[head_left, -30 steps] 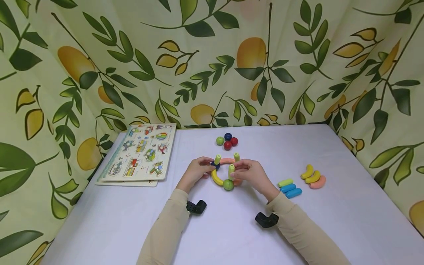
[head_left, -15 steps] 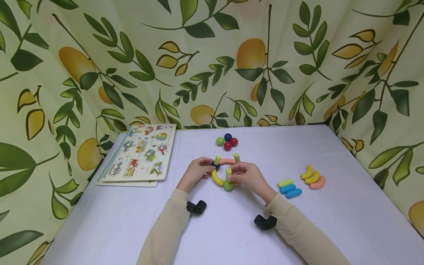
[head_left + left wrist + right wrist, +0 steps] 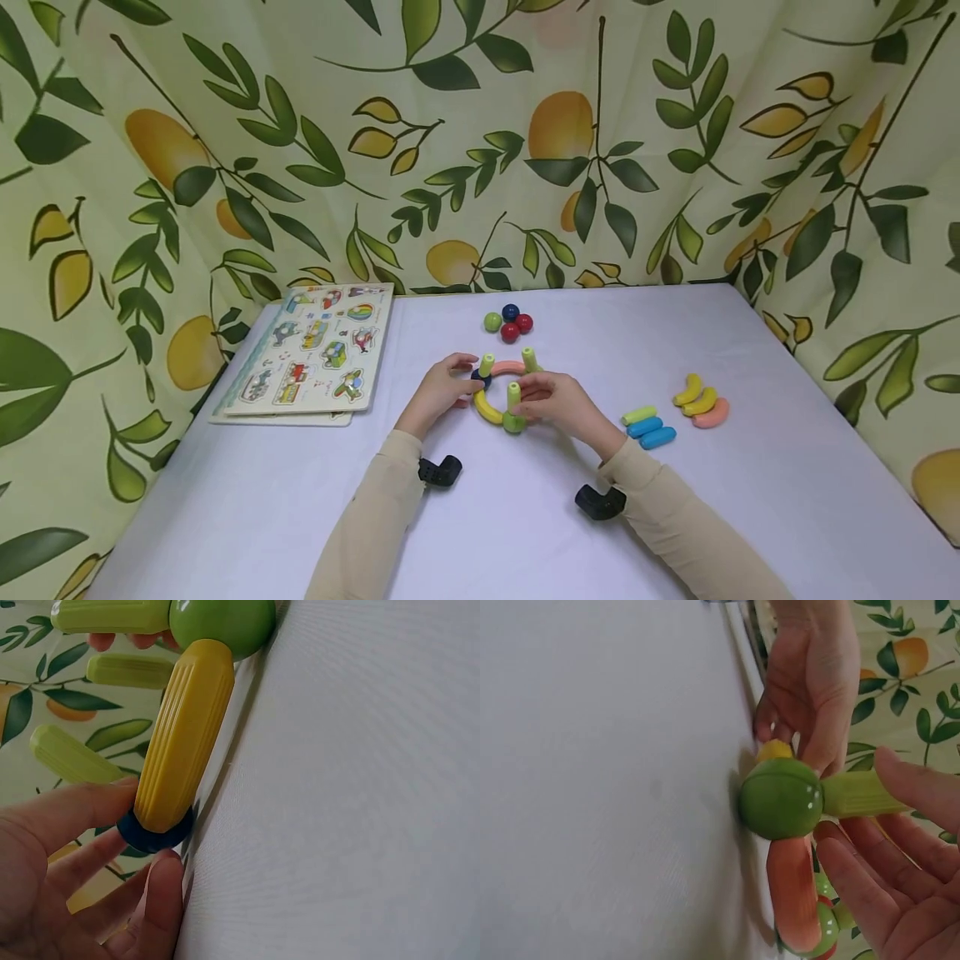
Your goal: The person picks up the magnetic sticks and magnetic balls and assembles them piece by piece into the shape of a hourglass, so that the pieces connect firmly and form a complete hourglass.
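A ring of toy connector pieces lies on the white table: a green ball, a yellow curved piece, a blue ball and pink curved pieces. Light green sticks stand up from it. My left hand holds the blue ball between thumb and fingers at the ring's left side. With my right hand I pinch the front light green stick, upright with its lower end against the green ball. My right fingers hide part of the ring's right side.
Several loose balls sit behind the ring. To the right lie a light green stick, blue sticks, yellow curved pieces and a pink one. Stacked picture boards rest at the back left, before a patterned curtain.
My right hand has moved the light green stick left and down onto the front green ball. My left hand has stayed at the blue ball. The head view has shifted slightly.
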The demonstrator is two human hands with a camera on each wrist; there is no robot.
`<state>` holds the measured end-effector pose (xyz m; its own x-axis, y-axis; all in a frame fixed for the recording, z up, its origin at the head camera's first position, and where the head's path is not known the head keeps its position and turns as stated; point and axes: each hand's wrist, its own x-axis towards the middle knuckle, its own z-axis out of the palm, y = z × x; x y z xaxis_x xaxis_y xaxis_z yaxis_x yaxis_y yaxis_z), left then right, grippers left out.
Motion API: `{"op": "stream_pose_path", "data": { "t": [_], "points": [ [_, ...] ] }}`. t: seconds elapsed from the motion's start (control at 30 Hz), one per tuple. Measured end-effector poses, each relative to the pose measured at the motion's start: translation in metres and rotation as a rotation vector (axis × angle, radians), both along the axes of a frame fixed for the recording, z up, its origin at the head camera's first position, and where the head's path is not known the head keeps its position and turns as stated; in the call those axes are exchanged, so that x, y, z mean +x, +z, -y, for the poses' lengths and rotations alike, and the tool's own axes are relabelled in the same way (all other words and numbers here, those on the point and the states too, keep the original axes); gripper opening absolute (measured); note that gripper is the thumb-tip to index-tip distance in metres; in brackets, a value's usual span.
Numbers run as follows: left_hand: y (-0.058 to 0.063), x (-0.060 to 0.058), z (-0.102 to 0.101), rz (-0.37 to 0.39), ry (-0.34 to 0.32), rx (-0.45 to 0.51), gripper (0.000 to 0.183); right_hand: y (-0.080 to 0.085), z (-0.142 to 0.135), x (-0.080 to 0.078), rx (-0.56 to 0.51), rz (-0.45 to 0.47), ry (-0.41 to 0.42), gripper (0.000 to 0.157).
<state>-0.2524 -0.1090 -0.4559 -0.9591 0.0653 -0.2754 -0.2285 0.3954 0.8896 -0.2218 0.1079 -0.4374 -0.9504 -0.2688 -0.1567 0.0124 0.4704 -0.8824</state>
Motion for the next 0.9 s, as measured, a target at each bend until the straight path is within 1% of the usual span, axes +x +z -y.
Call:
{"op": "stream_pose_path", "data": {
  "t": [0.07,0.13,0.3,0.37,0.5,0.6,0.7,0.83,0.9],
  "points": [
    [0.0,0.0,0.001,-0.003,-0.003,-0.027,0.041,0.001,0.004,0.0,-0.002,-0.003,-0.002,0.039],
    [0.0,0.001,0.002,-0.008,-0.01,-0.031,0.037,0.002,0.005,-0.001,0.013,-0.012,0.002,0.036],
    [0.002,0.002,0.003,-0.018,-0.04,-0.032,0.029,0.007,-0.004,-0.002,0.075,-0.026,-0.007,0.033],
    [0.004,0.004,0.004,-0.014,-0.064,-0.054,0.027,0.009,-0.011,-0.003,0.089,-0.053,-0.008,0.034],
    [0.01,0.006,0.007,0.018,-0.128,-0.103,0.028,0.01,-0.019,-0.004,0.087,-0.076,-0.009,0.037],
    [0.015,0.007,0.008,0.003,-0.189,-0.127,0.035,0.008,-0.021,-0.005,0.087,-0.079,-0.007,0.039],
    [0.018,0.007,0.008,-0.047,-0.236,-0.105,0.044,0.006,-0.021,-0.005,0.096,-0.096,-0.018,0.038],
    [0.02,0.007,0.005,-0.11,-0.275,0.002,0.055,0.006,-0.018,-0.004,0.111,-0.108,-0.038,0.037],
    [0.02,0.007,0.003,-0.14,-0.292,0.04,0.059,0.007,-0.016,-0.005,0.116,-0.108,-0.041,0.038]
  ]
}}
